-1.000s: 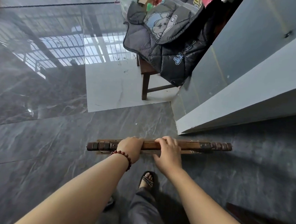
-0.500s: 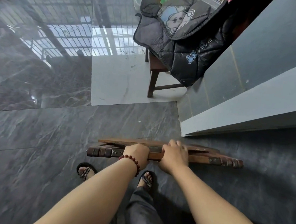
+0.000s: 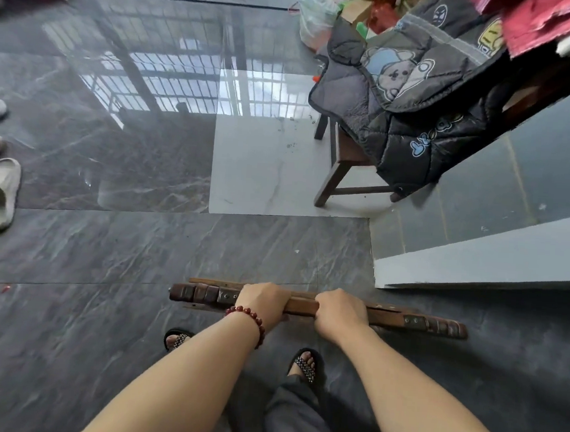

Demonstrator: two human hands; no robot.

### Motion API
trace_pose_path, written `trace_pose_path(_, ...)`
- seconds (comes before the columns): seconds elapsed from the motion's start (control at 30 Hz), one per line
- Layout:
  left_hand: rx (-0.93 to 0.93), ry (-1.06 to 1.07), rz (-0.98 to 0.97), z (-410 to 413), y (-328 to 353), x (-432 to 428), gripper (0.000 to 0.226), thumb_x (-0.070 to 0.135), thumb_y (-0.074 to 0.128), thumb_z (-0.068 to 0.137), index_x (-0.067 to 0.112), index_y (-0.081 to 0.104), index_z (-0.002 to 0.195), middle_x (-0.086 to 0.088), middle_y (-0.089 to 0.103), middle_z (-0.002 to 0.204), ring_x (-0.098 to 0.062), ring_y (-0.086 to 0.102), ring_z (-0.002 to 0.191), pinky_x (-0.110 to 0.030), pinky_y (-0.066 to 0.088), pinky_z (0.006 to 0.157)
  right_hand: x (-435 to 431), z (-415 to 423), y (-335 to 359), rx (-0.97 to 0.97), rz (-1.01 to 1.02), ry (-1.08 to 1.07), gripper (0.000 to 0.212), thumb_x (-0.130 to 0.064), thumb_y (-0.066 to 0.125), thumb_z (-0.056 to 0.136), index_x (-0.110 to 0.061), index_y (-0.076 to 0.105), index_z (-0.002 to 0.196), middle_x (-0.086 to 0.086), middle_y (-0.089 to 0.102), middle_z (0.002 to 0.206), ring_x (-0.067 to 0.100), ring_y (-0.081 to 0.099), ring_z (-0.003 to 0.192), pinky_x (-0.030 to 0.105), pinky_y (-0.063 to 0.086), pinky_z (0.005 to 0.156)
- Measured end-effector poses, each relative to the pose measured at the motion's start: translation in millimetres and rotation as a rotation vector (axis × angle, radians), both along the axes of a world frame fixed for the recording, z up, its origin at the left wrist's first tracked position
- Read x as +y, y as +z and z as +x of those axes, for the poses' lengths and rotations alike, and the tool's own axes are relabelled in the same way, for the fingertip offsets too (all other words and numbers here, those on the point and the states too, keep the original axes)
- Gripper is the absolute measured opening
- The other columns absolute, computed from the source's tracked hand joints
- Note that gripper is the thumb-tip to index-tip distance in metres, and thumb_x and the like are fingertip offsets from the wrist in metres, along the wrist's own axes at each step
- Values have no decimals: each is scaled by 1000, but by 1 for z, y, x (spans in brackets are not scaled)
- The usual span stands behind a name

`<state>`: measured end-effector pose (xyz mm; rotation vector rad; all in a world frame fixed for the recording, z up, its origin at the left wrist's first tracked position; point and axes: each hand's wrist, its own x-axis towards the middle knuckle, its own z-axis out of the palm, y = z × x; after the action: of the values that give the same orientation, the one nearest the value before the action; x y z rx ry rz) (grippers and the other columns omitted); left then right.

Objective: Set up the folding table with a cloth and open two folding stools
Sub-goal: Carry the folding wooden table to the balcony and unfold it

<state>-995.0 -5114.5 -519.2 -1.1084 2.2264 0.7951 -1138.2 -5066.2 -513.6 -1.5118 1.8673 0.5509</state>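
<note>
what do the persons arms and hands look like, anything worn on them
Both forearms are bare, with no sleeves in view and no gloves. The left hand has a bracelet of round dark red beads at its wrist. The right hand and its wrist show no watch, ring or band.

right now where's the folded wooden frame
Head view, low centre: the folded wooden frame is gripped by the left hand and right hand, just ahead of the sandalled feet.
</note>
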Motion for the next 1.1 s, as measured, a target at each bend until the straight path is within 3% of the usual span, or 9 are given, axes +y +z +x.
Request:
trace_pose_path(0.37, -9, 111, -119, 149, 2, -97, 20, 33, 50, 94, 22, 56, 110, -3, 66, 111, -26, 61, 104, -37, 45, 83, -109, 136, 2, -112, -99, 137, 21, -17, 44, 90, -14, 62, 102, 12, 64, 109, 34, 61, 102, 37, 48, 83)
trace_pose_path(0.7, -25, 160, -198, 260, 26, -188, 20, 28, 48, 94, 18, 53, 110, -6, 65, 110, -29, 60, 104, -38, 44, 81, -214, 243, 25, -124, -161, 259, 20, -24, 49, 89, -17, 62, 102, 10, 65, 106, 32, 62, 98, 37, 49, 80)
trace_pose_path(0.93, -53, 150, -275, 300, 42, -255, 20, 27, 47, 92, 20, 55, 108, -4, 65, 107, -27, 62, 99, -33, 44, 72, -289, 280, 33, -132, -199, 267, 13, -24, 52, 84, -20, 62, 91, 9, 64, 97, 31, 62, 91, 32, 47, 73)
trace_pose_path(1.1, -74, 154, -239, 318, 30, -312, 18, 27, 48, 92, 23, 56, 108, -2, 65, 106, -25, 62, 100, -34, 47, 76, -347, 297, 19, -150, -158, 277, 14, -24, 52, 83, -20, 62, 93, 8, 65, 100, 30, 61, 93, 32, 47, 75)
